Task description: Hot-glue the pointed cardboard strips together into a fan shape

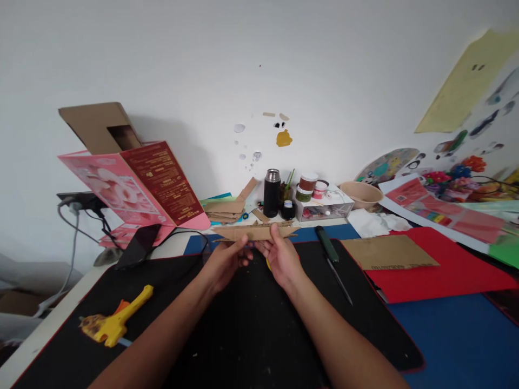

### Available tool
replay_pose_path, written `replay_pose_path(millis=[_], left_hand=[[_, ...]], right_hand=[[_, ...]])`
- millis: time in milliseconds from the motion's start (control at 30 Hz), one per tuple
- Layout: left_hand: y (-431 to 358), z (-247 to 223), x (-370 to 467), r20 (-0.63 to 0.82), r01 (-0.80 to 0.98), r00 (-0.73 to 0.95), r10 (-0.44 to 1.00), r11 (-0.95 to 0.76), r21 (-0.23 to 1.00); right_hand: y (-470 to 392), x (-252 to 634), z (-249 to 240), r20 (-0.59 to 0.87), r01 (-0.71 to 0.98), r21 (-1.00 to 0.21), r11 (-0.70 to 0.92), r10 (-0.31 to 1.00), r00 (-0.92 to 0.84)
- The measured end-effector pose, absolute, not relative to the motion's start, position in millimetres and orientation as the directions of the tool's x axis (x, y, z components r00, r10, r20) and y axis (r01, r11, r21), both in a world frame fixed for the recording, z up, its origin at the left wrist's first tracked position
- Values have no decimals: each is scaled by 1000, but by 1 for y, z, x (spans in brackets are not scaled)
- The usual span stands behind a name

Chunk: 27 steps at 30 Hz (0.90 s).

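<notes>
Both of my hands hold up a long, narrow cardboard piece (255,233) with pointed ends and a torn, layered upper edge. My left hand (227,262) grips its left half, thumb on the near face and fingers curled below. On the right half, my right hand (284,259) presses its thumb against the face, with the fingers underneath. Something small and yellow shows partly behind the right hand; I cannot make out what it is. A green utility knife (327,244) and a thin dark pointed tool (339,282) lie on the mat to the right.
A yellow hot glue gun (117,321) lies at left on the black mat (239,335), below a phone (140,247). Behind stand a pink box (117,186), a black bottle (271,193) and paint jars (308,182). Flat cardboard (389,252) rests on red sheets (446,275).
</notes>
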<state>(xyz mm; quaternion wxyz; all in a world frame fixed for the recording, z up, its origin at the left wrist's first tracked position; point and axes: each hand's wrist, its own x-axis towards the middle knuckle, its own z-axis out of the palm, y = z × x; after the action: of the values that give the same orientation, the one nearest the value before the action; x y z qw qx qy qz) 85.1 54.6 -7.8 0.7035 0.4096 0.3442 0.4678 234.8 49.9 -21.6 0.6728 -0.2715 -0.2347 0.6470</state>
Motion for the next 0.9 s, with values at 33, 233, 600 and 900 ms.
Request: replay_pose_path(millis=[33, 233, 600, 900], left_hand=[[54, -7, 85, -108, -430, 305, 946, 238, 871], [55, -5, 88, -141, -591, 244, 959, 262, 763], [62, -4, 81, -186, -606, 217, 958, 281, 744], [58, 1, 80, -59, -630, 293, 954, 239, 739]], right_hand=[[49, 234, -22, -40, -733, -680, 6, 998, 46], [45, 230, -23, -12, -704, -710, -14, 1000, -7], [45, 232, -19, 24, -651, -759, 16, 1000, -3], [45, 231, -22, 60, -520, -852, 62, 998, 21]])
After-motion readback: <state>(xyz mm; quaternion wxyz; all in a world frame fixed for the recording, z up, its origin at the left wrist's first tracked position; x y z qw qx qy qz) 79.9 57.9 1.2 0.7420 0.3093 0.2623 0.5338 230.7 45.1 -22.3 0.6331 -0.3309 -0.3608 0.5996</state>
